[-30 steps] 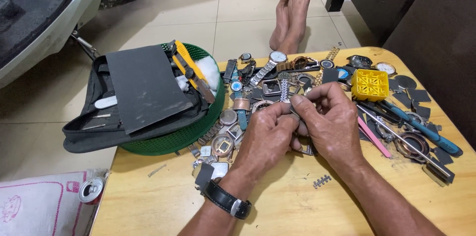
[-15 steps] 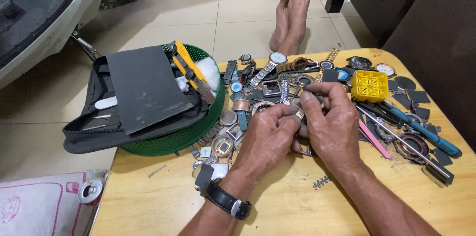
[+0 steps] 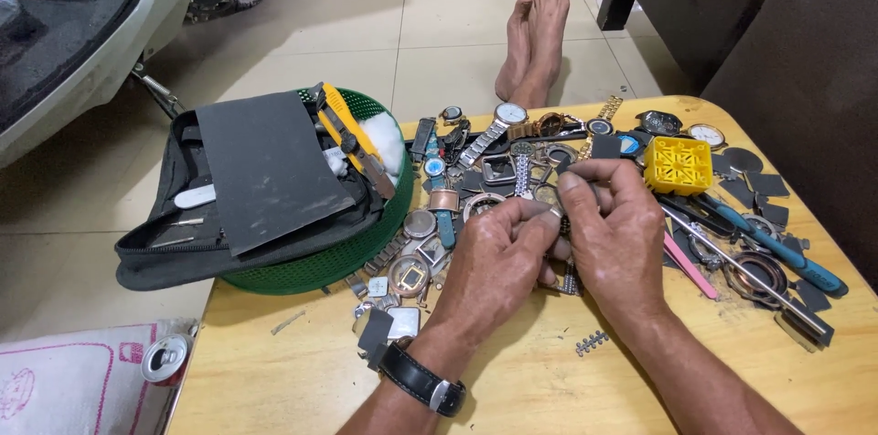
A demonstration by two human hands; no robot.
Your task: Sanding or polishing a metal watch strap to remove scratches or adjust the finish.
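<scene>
Presently, both hands meet over the middle of a wooden table [image 3: 512, 398]. The left hand [image 3: 494, 266], with a black wristwatch [image 3: 422, 380] on its wrist, is curled, thumb and forefinger pinched on a small metal watch part [image 3: 555, 213]. The right hand [image 3: 615, 234] is likewise curled, fingertips closed on the same part from the 3 o'clock side; the part is too small to identify further. Around the hands, from 9 through 12 o'clock, lies a heap of watch cases and bands [image 3: 457, 188]. A yellow plastic holder [image 3: 678, 165] sits at 2 o'clock, a blue-handled tool [image 3: 777, 243] at 3 o'clock. At 9 to 10 o'clock a green basket [image 3: 338, 257] overhangs the table edge, bearing a black tool pouch [image 3: 247, 188]. A short loose link strip [image 3: 592, 342] lies at 5 o'clock of the hands.
</scene>
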